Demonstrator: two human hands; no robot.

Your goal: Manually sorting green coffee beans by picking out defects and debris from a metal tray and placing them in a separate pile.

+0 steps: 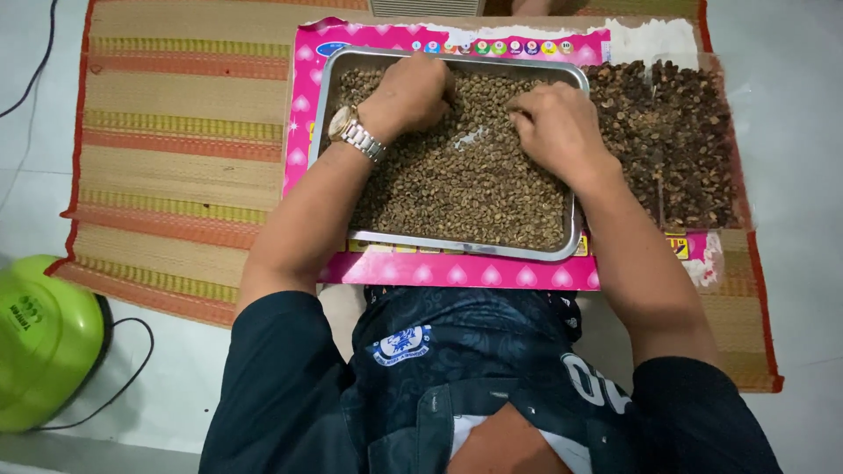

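Green appliance (39,338): 1 rounded lime-green unit is noted at the far left on the pale floor, with a dark cord trailing from it.
Woven mat (176,132): a striped straw mat with a red border is laid on the floor under the work area.
Pink board (303,105): 1 pink card with heart marks is placed on the mat, beneath the tray.
Metal tray (457,244): 1 shallow rectangular tray is set on the pink board, covered almost fully by a layer of pale beans (457,189).
Left hand (413,92): it is rested knuckles-up on the beans at the tray's far left corner, fingers curled under; whether beans are gripped cannot be told. A metal wristwatch (351,132) is worn.
Right hand (553,127): it is pressed into the beans near the tray's far right edge, fingers bent with tips together, as if a few beans are pinched; this is not confirmed.
Dark pile (676,140): a heap of darker, rougher pieces is spread just beside the tray, to its right.
Step in hand: sorting through the bean layer is judged to be under way.
Next move: a fine fingertip pick and a short carry clear of the tray's rim are judged to be required.
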